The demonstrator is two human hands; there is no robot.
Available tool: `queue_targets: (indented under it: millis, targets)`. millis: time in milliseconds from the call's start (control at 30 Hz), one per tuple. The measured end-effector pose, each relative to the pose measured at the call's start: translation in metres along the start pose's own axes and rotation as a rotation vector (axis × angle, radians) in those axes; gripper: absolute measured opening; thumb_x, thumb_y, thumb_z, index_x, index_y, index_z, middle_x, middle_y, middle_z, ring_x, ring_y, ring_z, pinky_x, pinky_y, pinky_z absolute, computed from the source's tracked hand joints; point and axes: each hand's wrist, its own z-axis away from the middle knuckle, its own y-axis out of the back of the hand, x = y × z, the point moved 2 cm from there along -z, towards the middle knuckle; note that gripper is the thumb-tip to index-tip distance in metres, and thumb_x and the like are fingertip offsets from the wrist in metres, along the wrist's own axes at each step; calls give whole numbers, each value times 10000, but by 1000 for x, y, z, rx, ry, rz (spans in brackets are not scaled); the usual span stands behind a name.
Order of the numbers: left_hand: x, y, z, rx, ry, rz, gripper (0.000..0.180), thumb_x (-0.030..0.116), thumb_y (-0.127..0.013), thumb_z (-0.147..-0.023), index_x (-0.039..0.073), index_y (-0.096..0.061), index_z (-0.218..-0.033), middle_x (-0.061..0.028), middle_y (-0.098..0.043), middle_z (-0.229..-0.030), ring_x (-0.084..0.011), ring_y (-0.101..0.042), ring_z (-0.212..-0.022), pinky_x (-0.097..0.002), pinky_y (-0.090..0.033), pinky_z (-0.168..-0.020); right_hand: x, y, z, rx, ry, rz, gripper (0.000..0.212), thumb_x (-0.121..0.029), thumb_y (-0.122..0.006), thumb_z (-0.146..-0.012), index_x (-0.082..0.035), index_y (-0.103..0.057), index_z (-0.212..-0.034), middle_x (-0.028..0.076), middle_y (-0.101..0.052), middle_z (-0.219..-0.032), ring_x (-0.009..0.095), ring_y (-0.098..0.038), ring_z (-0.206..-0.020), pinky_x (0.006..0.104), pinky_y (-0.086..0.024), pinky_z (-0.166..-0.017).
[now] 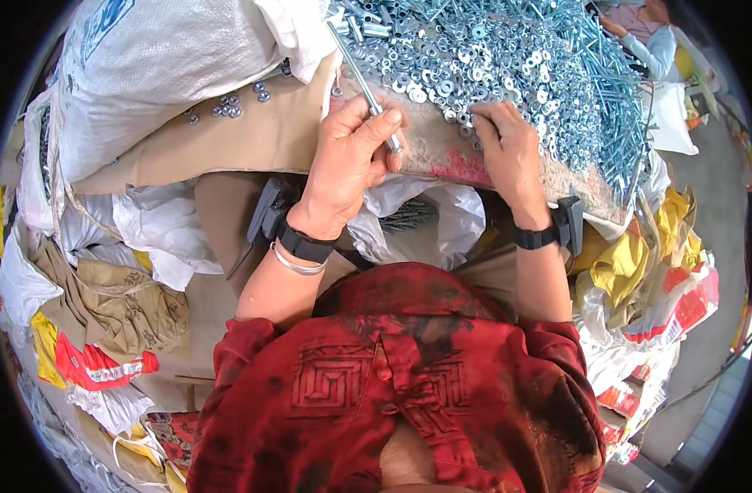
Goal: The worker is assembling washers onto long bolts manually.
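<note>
My left hand (351,156) is closed around a long threaded anchor bolt (355,72). The bolt tilts up and to the left, and a metal sleeve sits around its lower end by my thumb. My right hand (512,156) is at the near edge of a heap of loose washers (442,86), its thumb and fingers drawn together. Whether a washer is between those fingertips is hidden. Long bolts or rods (618,123) lie along the heap's right side, and short metal sleeves (374,29) lie at its top left.
A full white woven sack (170,74) stands at the left on brown cardboard, with several nuts (226,107) beside it. Below the worktop edge, an open white plastic bag (462,218) contains dark metal pieces. Crumpled bags (622,263) lie at both sides. Another person (651,45) sits at the far right.
</note>
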Motion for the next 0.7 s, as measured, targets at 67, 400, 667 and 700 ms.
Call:
queue_targets:
  millis: [67,400,667,700]
  targets:
    - [-1,0,-1,11,-2,14,154,233,-613,-974,80,-589,-973,-60,-591,-677,-32,-392,-446,-168,-271,-389,-7,-5,6,-68,-15,104,199,-83,-572,-907,-108,-680,-1073,151,-631,-914,383,-639,-816,440,-503,-689]
    - [0,4,0,14,-46,11,161,231,-606,-978,70,-603,-979,-81,-595,-671,-26,-347,-416,-172,-263,-390,-15,-17,-17,-100,80,182,220,-79,-562,-897,-115,-698,-1065,149,-620,-869,372,-636,-776,455,-504,-679]
    - [4,8,0,5,-57,26,196,256,-610,-979,60,-605,-974,-94,-605,-656,-43,-378,-412,-175,-258,-387,-16,-13,-22,-1,66,11,171,-119,-582,-907,-68,-690,-1029,151,-663,-941,359,-659,-814,416,-521,-717]
    - [6,9,0,15,-85,6,206,262,-603,-983,57,-599,-968,-95,-608,-645,-49,-408,-417,-176,-262,-384,-18,-13,-23,16,45,-65,158,-119,-596,-903,-48,-689,-1009,151,-671,-948,358,-661,-819,403,-520,-720]
